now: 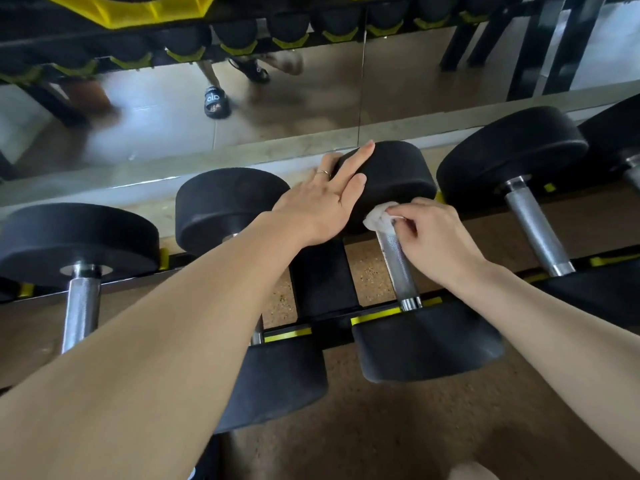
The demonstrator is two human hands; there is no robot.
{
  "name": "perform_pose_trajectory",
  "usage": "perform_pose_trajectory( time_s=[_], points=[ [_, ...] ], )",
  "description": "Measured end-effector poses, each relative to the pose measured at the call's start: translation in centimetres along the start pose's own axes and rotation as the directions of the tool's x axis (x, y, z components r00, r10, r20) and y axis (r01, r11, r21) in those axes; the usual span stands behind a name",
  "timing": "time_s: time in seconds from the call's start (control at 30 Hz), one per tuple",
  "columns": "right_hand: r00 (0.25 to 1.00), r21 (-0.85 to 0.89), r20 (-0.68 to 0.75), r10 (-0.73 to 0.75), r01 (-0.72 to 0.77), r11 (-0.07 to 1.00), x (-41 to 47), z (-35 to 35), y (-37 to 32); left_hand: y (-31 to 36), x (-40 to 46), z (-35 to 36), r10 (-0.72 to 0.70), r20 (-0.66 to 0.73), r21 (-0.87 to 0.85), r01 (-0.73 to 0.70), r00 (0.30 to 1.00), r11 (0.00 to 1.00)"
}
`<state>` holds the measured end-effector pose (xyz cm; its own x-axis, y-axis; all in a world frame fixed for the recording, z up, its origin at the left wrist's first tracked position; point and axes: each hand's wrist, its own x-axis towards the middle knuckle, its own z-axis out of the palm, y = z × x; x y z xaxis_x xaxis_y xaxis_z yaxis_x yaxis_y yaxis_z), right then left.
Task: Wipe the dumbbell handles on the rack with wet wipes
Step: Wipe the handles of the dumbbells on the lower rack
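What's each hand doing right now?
Left hand: open, fingers flat on the dumbbell head.
Right hand: pinching a wet wipe against the far end of the dumbbell handle.

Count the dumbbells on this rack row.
5 in part or whole. Far left dumbbell; second, partly under the left forearm; middle one being wiped; fourth; fifth cut off at right edge. More may lie outside the frame.
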<state>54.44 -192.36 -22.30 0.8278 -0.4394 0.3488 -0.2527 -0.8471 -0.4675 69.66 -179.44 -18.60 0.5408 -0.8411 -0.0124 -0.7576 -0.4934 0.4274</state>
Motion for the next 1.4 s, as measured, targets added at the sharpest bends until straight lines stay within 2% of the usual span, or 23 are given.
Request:
perform_pose_trajectory(
  time_s=[0.17,0.27,0.37,0.5,0.53,0.67,0.73,0.8,0.87,0.97,1.07,1.13,1.27,1.4],
  points=[
    [0.994,0.007,0.029,0.106,-0.106,0.994,-0.2,-0.1,0.0,0.3,-0.1,0.2,-0.015,0.0,0.002,0.015,1.0,1.0],
    [0.948,0.097,0.166,0.27,-0.288,0.953,-0.1,0.0,0.5,0.2,0.0,0.1,-0.006,0.006,-0.003,0.006,1.0,1.0],
    [0.866,0.272,0.321,0.383,-0.471,0.839,0.4,0.3,1.1,-0.1,0.2,0.2,0.011,0.008,0.011,-0.011,1.0,1.0],
    [0.755,0.458,0.473,0.454,-0.651,0.605,0.3,1.1,1.7,-0.3,0.3,0.4,0.043,-0.013,0.027,-0.043,0.999,0.999],
    [0.743,0.453,0.49,0.455,-0.664,0.595,0.1,1.2,1.8,-0.3,0.3,0.4,0.047,-0.016,0.029,-0.046,0.999,0.999],
    [0.715,0.253,0.517,0.47,-0.653,0.714,-0.2,0.1,1.5,-0.4,0.3,0.4,0.056,-0.017,0.043,-0.055,0.998,0.998],
    [0.67,0.187,0.539,0.51,-0.686,0.703,-0.4,-0.2,1.2,-0.4,0.3,0.5,0.064,-0.013,0.049,-0.063,0.998,0.997],
    [0.593,0.117,0.585,0.553,-0.737,0.666,-0.8,-0.6,1.0,-0.5,0.4,0.5,0.07,-0.011,0.048,-0.069,0.997,0.996],
    [0.532,-0.046,0.63,0.565,-0.701,0.712,-1.0,-1.3,0.6,-0.5,0.4,0.5,0.07,-0.014,0.044,-0.07,0.997,0.997],
    [0.459,-0.311,0.676,0.577,-0.532,0.788,-1.1,-2.3,-1.0,-0.6,0.5,0.4,0.069,-0.002,0.035,-0.069,0.998,0.997],
    [0.428,-0.444,0.679,0.596,-0.408,0.798,-0.9,-2.6,-2.4,-0.6,0.7,0.3,0.06,0.012,0.031,-0.061,0.998,0.998],
    [0.452,-0.454,0.653,0.607,-0.408,0.792,-1.2,-2.9,-3.3,-0.5,0.6,0.3,0.057,0.019,0.03,-0.058,0.998,0.998],
    [0.566,-0.434,0.593,0.573,-0.374,0.819,-2.5,-4.1,-4.1,-0.5,0.6,0.3,0.051,0.022,0.033,-0.052,0.998,0.998],
    [0.577,-0.356,0.658,0.484,-0.329,0.875,-2.4,-5.0,-6.2,-0.5,0.5,0.4,0.058,-0.002,0.038,-0.057,0.998,0.998]
  ],
)
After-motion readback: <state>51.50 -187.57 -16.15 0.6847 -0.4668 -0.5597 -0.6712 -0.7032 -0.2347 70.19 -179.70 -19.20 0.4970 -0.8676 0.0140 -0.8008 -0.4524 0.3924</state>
